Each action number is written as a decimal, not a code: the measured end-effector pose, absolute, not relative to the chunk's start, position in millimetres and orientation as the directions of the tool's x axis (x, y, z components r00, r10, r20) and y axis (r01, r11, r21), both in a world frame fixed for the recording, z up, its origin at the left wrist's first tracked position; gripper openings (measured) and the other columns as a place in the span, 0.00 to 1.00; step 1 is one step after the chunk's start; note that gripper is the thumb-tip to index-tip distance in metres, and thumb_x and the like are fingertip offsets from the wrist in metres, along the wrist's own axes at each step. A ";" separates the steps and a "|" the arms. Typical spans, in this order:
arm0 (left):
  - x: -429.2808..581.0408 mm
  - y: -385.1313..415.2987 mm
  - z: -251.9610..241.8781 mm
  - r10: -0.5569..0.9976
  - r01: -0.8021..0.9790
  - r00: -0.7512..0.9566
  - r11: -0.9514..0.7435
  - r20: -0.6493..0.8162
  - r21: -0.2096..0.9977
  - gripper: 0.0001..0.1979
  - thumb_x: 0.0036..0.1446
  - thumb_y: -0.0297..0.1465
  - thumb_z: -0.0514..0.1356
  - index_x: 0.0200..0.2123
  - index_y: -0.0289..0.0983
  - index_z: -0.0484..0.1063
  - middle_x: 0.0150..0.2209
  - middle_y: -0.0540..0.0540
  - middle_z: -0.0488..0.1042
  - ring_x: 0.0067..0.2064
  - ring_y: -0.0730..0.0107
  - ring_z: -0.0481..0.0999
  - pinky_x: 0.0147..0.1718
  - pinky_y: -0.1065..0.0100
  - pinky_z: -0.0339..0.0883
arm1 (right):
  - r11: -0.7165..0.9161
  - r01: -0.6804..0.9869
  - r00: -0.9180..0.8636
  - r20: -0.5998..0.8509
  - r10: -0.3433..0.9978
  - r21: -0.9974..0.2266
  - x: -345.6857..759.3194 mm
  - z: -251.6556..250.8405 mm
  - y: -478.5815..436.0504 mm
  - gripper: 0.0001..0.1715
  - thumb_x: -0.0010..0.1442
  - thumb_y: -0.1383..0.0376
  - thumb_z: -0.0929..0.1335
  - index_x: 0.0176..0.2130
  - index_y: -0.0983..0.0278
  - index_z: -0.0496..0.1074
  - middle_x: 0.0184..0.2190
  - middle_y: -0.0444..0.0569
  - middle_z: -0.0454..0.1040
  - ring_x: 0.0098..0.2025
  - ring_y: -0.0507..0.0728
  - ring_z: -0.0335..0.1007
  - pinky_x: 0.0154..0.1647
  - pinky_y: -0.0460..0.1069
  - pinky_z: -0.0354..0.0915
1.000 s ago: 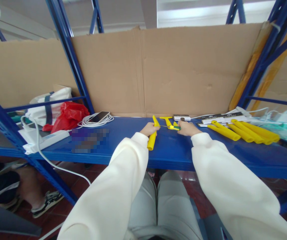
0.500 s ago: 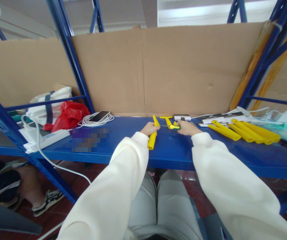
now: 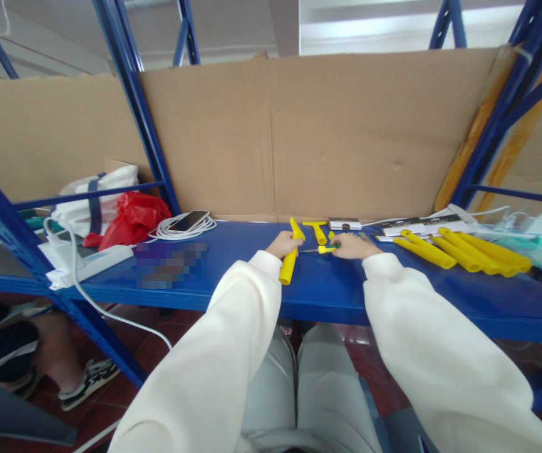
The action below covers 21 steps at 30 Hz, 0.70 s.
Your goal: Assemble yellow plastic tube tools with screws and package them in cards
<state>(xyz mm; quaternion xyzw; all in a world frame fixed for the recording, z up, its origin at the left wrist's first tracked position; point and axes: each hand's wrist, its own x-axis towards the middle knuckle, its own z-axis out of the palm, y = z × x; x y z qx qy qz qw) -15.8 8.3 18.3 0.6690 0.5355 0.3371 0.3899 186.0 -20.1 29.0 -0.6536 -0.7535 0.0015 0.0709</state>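
My left hand [image 3: 283, 245] is closed around a yellow T-shaped scraper handle [image 3: 288, 267], tilted with its lower end toward me. In my right hand [image 3: 350, 246], closed too, is a screwdriver [image 3: 326, 250] with a yellow and green grip. Its thin metal shaft points left at the scraper handle; whether the tip touches it I cannot tell. Just beyond, between my hands, a second yellow T-shaped handle [image 3: 319, 233] lies on the blue shelf [image 3: 243, 251]. A small white and black box [image 3: 344, 224] sits behind my right hand.
Several yellow handles [image 3: 464, 251] lie at the right beside flat black and white packs [image 3: 403, 225]. On the left are a phone [image 3: 192, 220] on coiled white cable [image 3: 162, 231], a red bag [image 3: 134, 217] and a power strip [image 3: 96, 261]. Cardboard [image 3: 346, 138] walls the back.
The screwdriver has come down a little toward me, and its shaft now meets the view lower beside the left hand. My left hand keeps its hold almost unmoved.
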 end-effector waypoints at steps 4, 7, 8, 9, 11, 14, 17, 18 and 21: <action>-15.5 6.4 21.2 0.977 0.427 0.211 -0.121 0.032 0.896 0.09 0.56 0.21 0.61 0.24 0.34 0.71 0.12 0.54 0.66 0.17 0.74 0.69 0.23 0.75 0.63 | 0.180 0.969 -0.162 0.114 0.980 -0.170 185.4 25.8 -17.4 0.16 0.55 0.69 0.69 0.45 0.61 0.79 0.48 0.52 0.81 0.51 0.61 0.77 0.51 0.50 0.69; -14.7 2.6 23.8 0.973 0.406 0.228 -0.130 0.038 0.905 0.08 0.57 0.21 0.60 0.26 0.33 0.72 0.12 0.54 0.66 0.17 0.73 0.68 0.23 0.74 0.64 | 0.219 0.934 -0.183 0.146 0.972 -0.284 184.8 20.8 -12.7 0.14 0.55 0.71 0.69 0.43 0.63 0.78 0.43 0.51 0.82 0.46 0.58 0.79 0.48 0.48 0.70; -14.2 0.9 24.6 0.970 0.394 0.238 -0.137 0.043 0.909 0.07 0.57 0.21 0.59 0.27 0.33 0.72 0.12 0.54 0.66 0.17 0.73 0.68 0.23 0.74 0.65 | 0.246 0.911 -0.195 0.179 0.964 -0.330 183.9 18.9 -10.7 0.14 0.56 0.72 0.69 0.43 0.64 0.77 0.42 0.51 0.82 0.44 0.57 0.79 0.47 0.48 0.70; -13.5 -0.9 25.3 0.967 0.379 0.250 -0.144 0.048 0.914 0.07 0.57 0.20 0.59 0.27 0.33 0.72 0.12 0.54 0.66 0.17 0.73 0.68 0.23 0.74 0.65 | 0.280 0.884 -0.205 0.228 0.952 -0.374 182.7 17.0 -8.5 0.14 0.57 0.73 0.68 0.43 0.65 0.77 0.41 0.52 0.82 0.43 0.56 0.78 0.47 0.47 0.70; -11.7 -5.1 26.7 0.958 0.348 0.283 -0.157 0.057 0.924 0.07 0.57 0.20 0.58 0.28 0.33 0.72 0.12 0.54 0.66 0.17 0.73 0.68 0.23 0.74 0.65 | 0.361 0.825 -0.214 0.350 0.912 -0.435 179.8 13.9 -4.4 0.13 0.58 0.74 0.67 0.43 0.66 0.75 0.41 0.52 0.81 0.42 0.55 0.78 0.47 0.48 0.70; -8.6 -12.3 29.4 0.939 0.317 0.339 -0.169 0.054 0.933 0.08 0.57 0.19 0.58 0.28 0.34 0.71 0.12 0.55 0.65 0.16 0.74 0.67 0.22 0.74 0.65 | 0.460 0.755 -0.214 0.488 0.846 -0.467 176.1 11.8 -0.9 0.09 0.60 0.72 0.66 0.41 0.65 0.74 0.38 0.52 0.81 0.40 0.55 0.77 0.47 0.51 0.71; -6.6 -18.4 32.1 0.926 0.315 0.374 -0.170 0.043 0.934 0.10 0.57 0.18 0.57 0.26 0.35 0.68 0.12 0.55 0.65 0.15 0.75 0.66 0.21 0.74 0.63 | 0.504 0.725 -0.225 0.531 0.817 -0.469 174.6 12.8 -1.9 0.06 0.61 0.70 0.66 0.38 0.64 0.73 0.36 0.51 0.81 0.38 0.56 0.76 0.47 0.52 0.70; -6.4 -19.7 32.6 0.922 0.316 0.385 -0.172 0.040 0.933 0.11 0.57 0.18 0.57 0.25 0.36 0.67 0.12 0.55 0.65 0.15 0.76 0.65 0.21 0.75 0.63 | 0.509 0.723 -0.228 0.534 0.814 -0.467 174.4 13.4 -2.9 0.05 0.61 0.70 0.66 0.37 0.64 0.73 0.36 0.51 0.81 0.38 0.56 0.75 0.46 0.52 0.70; -6.7 -20.6 32.7 0.909 0.308 0.415 -0.187 0.045 0.933 0.12 0.57 0.18 0.58 0.24 0.36 0.66 0.12 0.55 0.65 0.15 0.76 0.65 0.20 0.75 0.63 | 0.504 0.730 -0.232 0.526 0.818 -0.461 174.2 15.3 -5.5 0.05 0.61 0.70 0.66 0.34 0.64 0.72 0.35 0.50 0.80 0.37 0.55 0.75 0.45 0.51 0.69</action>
